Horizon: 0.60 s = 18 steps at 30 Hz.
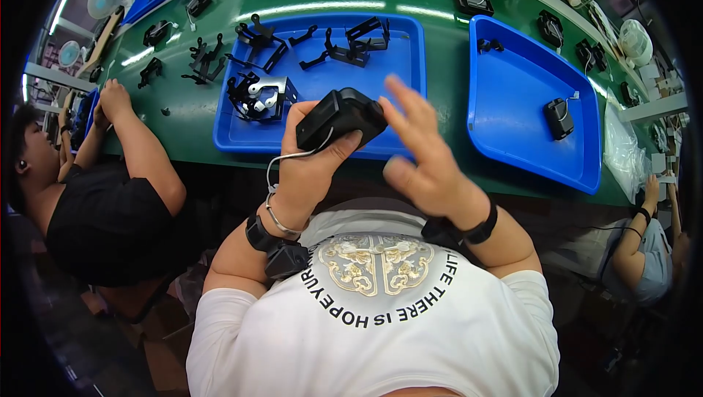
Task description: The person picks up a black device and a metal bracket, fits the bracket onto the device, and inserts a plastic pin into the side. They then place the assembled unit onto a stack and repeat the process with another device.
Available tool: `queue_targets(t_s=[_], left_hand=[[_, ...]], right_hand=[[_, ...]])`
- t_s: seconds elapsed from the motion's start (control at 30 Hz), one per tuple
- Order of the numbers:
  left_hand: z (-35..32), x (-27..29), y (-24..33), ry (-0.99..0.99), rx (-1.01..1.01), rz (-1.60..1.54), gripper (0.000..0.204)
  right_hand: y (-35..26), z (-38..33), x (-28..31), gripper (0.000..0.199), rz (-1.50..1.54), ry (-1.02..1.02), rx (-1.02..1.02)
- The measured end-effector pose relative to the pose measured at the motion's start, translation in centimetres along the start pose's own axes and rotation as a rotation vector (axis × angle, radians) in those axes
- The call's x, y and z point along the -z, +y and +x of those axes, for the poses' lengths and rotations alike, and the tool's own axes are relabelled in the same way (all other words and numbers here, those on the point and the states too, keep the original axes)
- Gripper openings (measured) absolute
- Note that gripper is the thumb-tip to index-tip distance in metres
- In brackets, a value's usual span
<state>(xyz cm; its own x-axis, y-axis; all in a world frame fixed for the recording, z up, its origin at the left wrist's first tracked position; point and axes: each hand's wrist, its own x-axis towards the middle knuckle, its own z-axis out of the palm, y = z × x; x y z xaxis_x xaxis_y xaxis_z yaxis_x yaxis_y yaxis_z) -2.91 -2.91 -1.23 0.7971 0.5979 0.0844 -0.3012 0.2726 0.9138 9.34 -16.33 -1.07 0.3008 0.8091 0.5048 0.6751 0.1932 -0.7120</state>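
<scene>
My left hand (pixel 306 181) is closed round a black box-shaped unit (pixel 338 120) with a rounded end, held tilted above the front edge of a blue tray. A thin white cable (pixel 272 170) runs from the unit down by my left wrist. My right hand (pixel 430 170) is just right of the unit, slightly blurred, its fingers apart and nothing in them. Its fingertips are close to the unit's right end; I cannot tell whether they touch. Behind my hands, the blue tray (pixel 419 68) bears several black brackets (pixel 351 49) and a metal-sided holder (pixel 277 97) with white pieces.
To the right, a second blue tray (pixel 476 104) contains a black unit with a white cable (pixel 559 119). More such units and loose black brackets (pixel 206 59) lie on the green table (pixel 176 97). A co-worker (pixel 124 199) sits at left; another person's arm (pixel 641 229) shows at right.
</scene>
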Motion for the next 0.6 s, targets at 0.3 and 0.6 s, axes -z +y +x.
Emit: queue_targets(t_s=[0.3, 0.6], left_hand=[[0.0, 0.1, -0.5, 0.010, -0.044, 0.064, 0.040], [0.7, 0.8, -0.3, 0.028, -0.057, 0.104, 0.040]], right_hand=[[-0.3, -0.4, -0.6, 0.055, -0.004, 0.017, 0.005], [0.5, -0.2, 0.0, 0.055, 0.054, -0.033, -0.014]])
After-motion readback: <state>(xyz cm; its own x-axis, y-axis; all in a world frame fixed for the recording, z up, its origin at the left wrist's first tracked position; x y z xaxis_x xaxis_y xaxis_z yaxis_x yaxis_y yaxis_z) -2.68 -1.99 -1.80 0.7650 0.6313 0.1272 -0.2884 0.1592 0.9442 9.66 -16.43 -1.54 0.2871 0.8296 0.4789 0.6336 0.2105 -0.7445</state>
